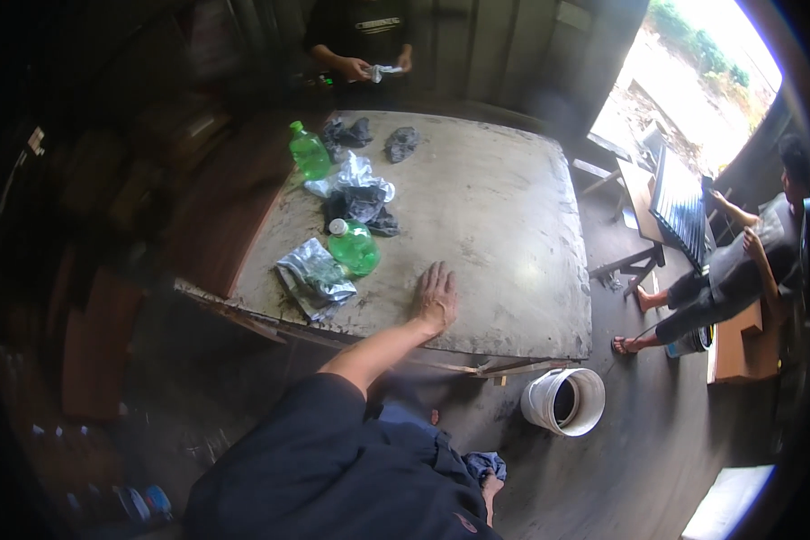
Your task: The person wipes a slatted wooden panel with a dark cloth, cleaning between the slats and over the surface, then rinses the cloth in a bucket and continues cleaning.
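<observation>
My left hand (pixel 436 297) lies flat on the near part of a worn, grey-topped table (pixel 495 234), fingers stretched out and holding nothing. Low beside my body, my right hand (pixel 491 487) is closed around a bunched blue-grey rag (pixel 486 464). Left of my left hand, a green plastic bottle with a white cap (pixel 354 248) lies tilted against a folded silvery cloth (pixel 316 279). Farther back are crumpled silvery and dark cloths (pixel 362 200) and a second green bottle (pixel 310 153) standing upright. A separate dark rag (pixel 402 144) rests near the far edge.
A white bucket (pixel 535 402) with dark contents stands on the floor by the table's near right corner. Across the table, a person (pixel 360 40) holds a pale cloth. At right, another person (pixel 756 243) works beside a dark ribbed panel (pixel 678 207) on a stand.
</observation>
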Demonstrator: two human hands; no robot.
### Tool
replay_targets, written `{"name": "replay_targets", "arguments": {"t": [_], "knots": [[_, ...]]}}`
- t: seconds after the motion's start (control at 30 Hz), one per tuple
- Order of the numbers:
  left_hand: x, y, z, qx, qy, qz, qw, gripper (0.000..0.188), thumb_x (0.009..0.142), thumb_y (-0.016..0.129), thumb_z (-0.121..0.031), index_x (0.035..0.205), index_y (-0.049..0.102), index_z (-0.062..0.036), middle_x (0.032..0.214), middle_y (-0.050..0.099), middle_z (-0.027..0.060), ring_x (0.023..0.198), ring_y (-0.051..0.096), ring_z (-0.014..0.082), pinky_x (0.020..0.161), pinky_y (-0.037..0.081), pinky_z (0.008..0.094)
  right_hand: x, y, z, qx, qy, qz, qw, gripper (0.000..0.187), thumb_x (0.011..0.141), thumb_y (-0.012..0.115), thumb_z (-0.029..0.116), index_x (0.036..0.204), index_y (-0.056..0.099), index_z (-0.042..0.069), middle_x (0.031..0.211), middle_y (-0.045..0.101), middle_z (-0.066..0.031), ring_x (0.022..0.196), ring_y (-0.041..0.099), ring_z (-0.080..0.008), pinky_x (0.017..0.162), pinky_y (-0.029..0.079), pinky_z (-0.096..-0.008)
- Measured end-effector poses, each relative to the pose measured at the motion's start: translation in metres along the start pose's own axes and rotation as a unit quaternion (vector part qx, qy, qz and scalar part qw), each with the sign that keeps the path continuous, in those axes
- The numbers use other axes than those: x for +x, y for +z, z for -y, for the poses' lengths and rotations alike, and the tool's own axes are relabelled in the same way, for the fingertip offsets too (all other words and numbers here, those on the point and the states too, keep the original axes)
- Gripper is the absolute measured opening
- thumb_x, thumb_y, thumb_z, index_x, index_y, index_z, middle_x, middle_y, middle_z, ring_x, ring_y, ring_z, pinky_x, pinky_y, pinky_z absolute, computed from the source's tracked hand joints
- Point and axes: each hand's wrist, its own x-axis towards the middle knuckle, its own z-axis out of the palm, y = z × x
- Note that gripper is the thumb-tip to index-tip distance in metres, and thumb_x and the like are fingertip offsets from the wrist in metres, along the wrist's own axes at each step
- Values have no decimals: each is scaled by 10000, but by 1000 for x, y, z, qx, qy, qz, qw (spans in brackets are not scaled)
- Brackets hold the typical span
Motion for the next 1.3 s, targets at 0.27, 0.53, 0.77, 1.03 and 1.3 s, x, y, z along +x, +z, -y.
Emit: {"name": "replay_targets", "arguments": {"t": [0.27, 0.53, 0.77, 1.03, 1.3], "knots": [[1, 4, -8, -6, -4, -16, 1000, 584, 926, 635, -223, 1415, 524, 77, 1558, 444, 346, 1469, 401, 519, 1231, 325, 596, 15, 9, 15, 7, -28, 21, 999, 646, 866, 794, 400, 1195, 717, -150, 1218, 742, -302, 1146, 699, -390, 1034, 498, -441], [3, 1, -12, -26, -5, -6, 1000, 586, 929, 631, -222, 1415, 518, 86, 1563, 432, 356, 1473, 389, 528, 1237, 312, 599, 37, 15, 15, -3, -39, 34, 999, 643, 865, 802, 393, 1191, 716, -154, 1209, 742, -309, 1136, 702, -395, 1026, 502, -442], [8, 3, -20, -20, -9, 5, 1000, 569, 963, 604, -232, 1418, 518, 97, 1567, 428, 357, 1472, 385, 530, 1238, 305, 599, 51, 9, 9, -13, -53, 40, 998, 640, 864, 808, 387, 1187, 716, -157, 1201, 743, -314, 1128, 704, -399, 1019, 505, -442], [6, 2, -21, -10, -15, 3, 1000, 559, 974, 575, -239, 1413, 532, 104, 1569, 429, 355, 1473, 386, 524, 1242, 305, 594, 54, 9, 1, -22, -58, 46, 997, 637, 863, 815, 380, 1183, 715, -161, 1193, 743, -321, 1118, 707, -404, 1010, 508, -443], [7, 4, -26, -5, -16, 26, 1000, 576, 985, 574, -265, 1432, 529, 96, 1605, 395, 347, 1502, 355, 514, 1256, 281, 593, 59, 14, 3, -25, -53, 47, 997, 635, 862, 823, 374, 1180, 714, -165, 1184, 744, -327, 1108, 710, -409, 1002, 512, -444]]}}
